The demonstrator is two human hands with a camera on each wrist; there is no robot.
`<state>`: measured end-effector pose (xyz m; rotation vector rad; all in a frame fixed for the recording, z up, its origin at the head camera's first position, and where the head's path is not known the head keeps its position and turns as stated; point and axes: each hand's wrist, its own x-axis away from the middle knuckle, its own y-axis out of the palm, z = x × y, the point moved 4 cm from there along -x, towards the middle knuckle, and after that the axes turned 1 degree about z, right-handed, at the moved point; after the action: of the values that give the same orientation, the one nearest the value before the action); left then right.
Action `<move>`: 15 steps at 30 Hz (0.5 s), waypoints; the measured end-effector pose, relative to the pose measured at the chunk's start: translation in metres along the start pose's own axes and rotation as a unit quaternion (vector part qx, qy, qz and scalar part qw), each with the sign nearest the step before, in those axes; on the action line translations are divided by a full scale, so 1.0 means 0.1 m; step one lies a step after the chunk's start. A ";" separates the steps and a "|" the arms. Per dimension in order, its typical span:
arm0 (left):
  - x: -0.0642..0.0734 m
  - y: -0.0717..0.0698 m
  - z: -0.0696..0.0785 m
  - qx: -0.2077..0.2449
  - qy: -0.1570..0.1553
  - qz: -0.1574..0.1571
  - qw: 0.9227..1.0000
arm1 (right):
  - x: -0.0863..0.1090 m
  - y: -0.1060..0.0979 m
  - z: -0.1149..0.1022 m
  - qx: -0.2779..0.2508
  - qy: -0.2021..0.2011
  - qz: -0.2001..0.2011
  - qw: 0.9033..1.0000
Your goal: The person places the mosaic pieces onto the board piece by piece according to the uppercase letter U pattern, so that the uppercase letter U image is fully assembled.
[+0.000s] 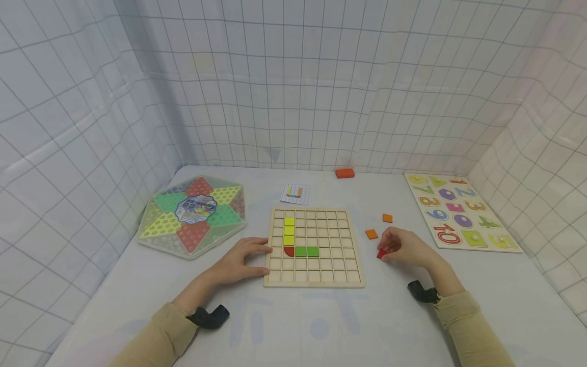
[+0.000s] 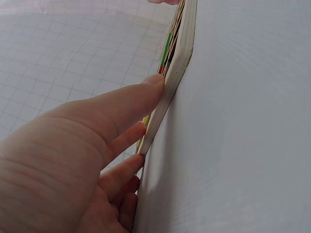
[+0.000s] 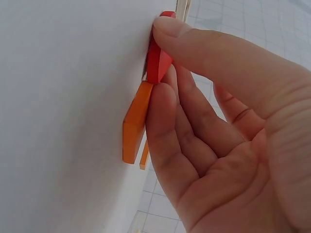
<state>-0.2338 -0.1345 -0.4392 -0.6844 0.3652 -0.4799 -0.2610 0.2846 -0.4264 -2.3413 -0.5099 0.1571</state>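
A square wooden grid board lies on the table between the hands. Set in its cells are yellow square tiles in a column, a dark red quarter-round tile below them, and two green square tiles to its right. My left hand touches the board's left edge with thumb and fingertips. Right of the board, my right hand pinches a red tile between thumb and fingers; its full outline is partly covered. Two orange square tiles lie on the table beside that hand.
Behind the board lies a small pattern card with a coloured figure. A red-orange block sits by the back wall. At left is a hexagonal star-pattern game board; at right, a number puzzle board.
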 end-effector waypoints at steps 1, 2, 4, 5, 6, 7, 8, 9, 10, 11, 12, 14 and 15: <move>0.00 0.00 0.00 0.000 0.000 0.000 1.000 | 0.00 0.00 0.00 0.000 0.001 0.000 1.000; 0.00 0.00 0.00 -0.001 0.000 0.000 1.000 | 0.00 0.00 0.00 -0.001 0.004 -0.001 1.000; 0.00 0.00 0.00 -0.003 0.000 0.000 1.000 | 0.01 -0.01 0.00 0.002 0.009 0.000 1.000; 0.00 0.00 0.00 -0.003 0.001 0.000 1.000 | 0.01 -0.01 0.00 0.004 0.012 0.000 1.000; 0.00 0.00 0.00 -0.002 0.000 0.000 1.000 | 0.01 -0.01 0.00 0.008 0.015 0.001 1.000; 0.00 0.00 0.00 -0.001 0.001 -0.001 1.000 | 0.02 -0.02 0.00 0.011 0.018 0.001 1.000; 0.00 0.00 0.00 -0.001 0.001 -0.001 1.000 | 0.02 -0.02 0.01 0.015 0.021 0.001 1.000; 0.00 0.00 0.00 -0.001 0.001 -0.001 1.000 | 0.02 -0.02 0.01 0.021 0.023 0.002 1.000; 0.00 0.00 0.01 0.000 0.001 -0.001 1.000 | 0.02 -0.02 0.02 0.025 0.026 0.002 0.999; 0.00 0.00 0.01 0.000 0.001 -0.001 1.000 | 0.02 -0.02 0.02 0.028 0.028 0.003 0.999; 0.00 0.00 0.01 0.000 0.000 -0.002 1.000 | 0.02 -0.02 0.03 0.031 0.030 0.002 0.999; 0.00 0.00 0.01 0.000 -0.001 -0.002 1.000 | 0.02 -0.02 0.03 0.035 0.027 -0.001 0.999; 0.00 0.00 0.00 0.000 -0.002 -0.002 1.000 | 0.02 -0.02 0.03 0.036 0.027 -0.002 0.999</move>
<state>-0.2337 -0.1342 -0.4391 -0.6851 0.3604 -0.4829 -0.2607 0.2886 -0.4269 -2.2673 -0.4752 0.1095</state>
